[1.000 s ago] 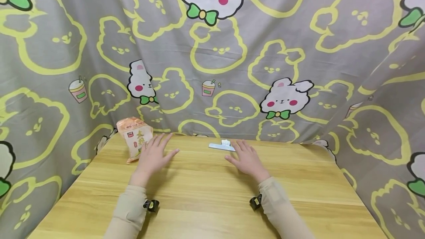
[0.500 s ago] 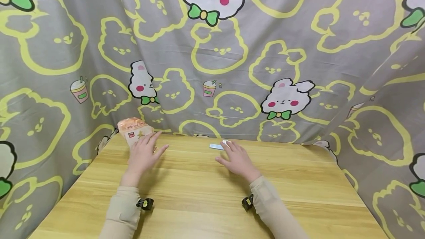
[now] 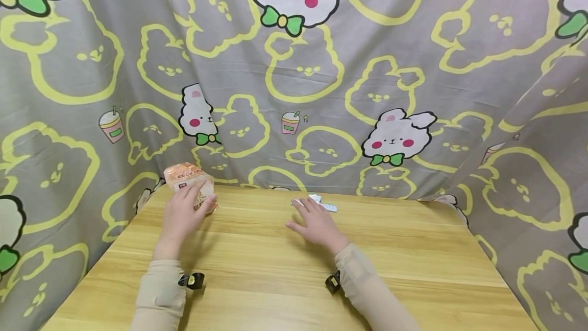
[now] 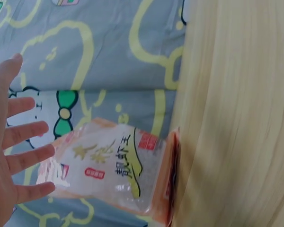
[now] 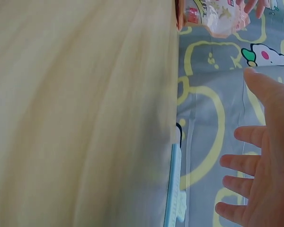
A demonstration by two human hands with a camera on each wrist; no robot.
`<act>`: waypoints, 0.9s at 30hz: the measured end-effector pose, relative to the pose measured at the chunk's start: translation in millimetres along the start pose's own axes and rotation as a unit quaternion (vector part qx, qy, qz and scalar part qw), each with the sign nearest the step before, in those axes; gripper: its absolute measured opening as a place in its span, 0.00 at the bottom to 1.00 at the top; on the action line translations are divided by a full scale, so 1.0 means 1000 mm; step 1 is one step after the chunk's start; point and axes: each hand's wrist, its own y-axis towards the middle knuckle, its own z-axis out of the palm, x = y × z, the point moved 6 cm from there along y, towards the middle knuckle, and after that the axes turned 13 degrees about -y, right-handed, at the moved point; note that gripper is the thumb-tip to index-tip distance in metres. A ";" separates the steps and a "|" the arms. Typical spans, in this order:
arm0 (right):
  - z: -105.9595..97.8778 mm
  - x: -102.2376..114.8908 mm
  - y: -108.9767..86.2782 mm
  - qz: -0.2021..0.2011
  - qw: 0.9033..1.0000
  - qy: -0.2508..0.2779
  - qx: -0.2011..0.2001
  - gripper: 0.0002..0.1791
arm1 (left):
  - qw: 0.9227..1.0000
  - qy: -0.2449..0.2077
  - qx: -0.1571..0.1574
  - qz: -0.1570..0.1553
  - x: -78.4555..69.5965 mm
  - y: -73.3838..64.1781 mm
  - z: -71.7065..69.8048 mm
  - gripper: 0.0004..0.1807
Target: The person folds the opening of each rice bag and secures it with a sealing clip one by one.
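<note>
A plump plastic food bag (image 3: 187, 172), orange and white with printed characters, stands at the table's far left corner. In the head view my left hand (image 3: 181, 213) is in front of it and partly covers it. The left wrist view shows that hand's fingers (image 4: 31, 160) spread and straight, apart from the bag (image 4: 109, 165). Near the back edge lies a slim light-blue bar (image 3: 328, 207) with fine marks and a white shaped piece on it. My right hand (image 3: 317, 223) hovers before the bar and hides its middle; its fingers (image 5: 241, 164) are spread and hold nothing.
The wooden table (image 3: 275, 269) runs back to a grey curtain (image 3: 317, 111) printed with yellow outlines and white rabbits. Curtain also hangs on the left and right sides. A small black camera mount (image 3: 192, 280) sits at the left wrist, another (image 3: 333, 282) at the right.
Both hands have moved left. The left hand has come in front of the bag and covers more of it. The right hand has shifted along the blue bar, so its right end shows again.
</note>
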 end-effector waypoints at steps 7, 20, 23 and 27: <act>0.001 0.012 0.006 -0.008 1.000 -0.004 -0.001 0.42 | 0.999 0.005 -0.037 0.017 0.007 -0.001 -0.013 0.27; 0.003 0.031 0.017 -0.019 1.000 0.016 0.002 0.41 | 0.997 -0.007 -0.069 -0.024 0.022 -0.006 -0.035 0.29; 0.003 0.035 0.018 -0.016 1.000 0.017 0.006 0.41 | 0.997 -0.002 -0.067 -0.038 0.026 -0.007 -0.038 0.29; 0.006 0.039 0.020 -0.018 1.000 0.019 0.012 0.41 | 0.996 0.005 -0.064 -0.062 0.034 -0.010 -0.041 0.30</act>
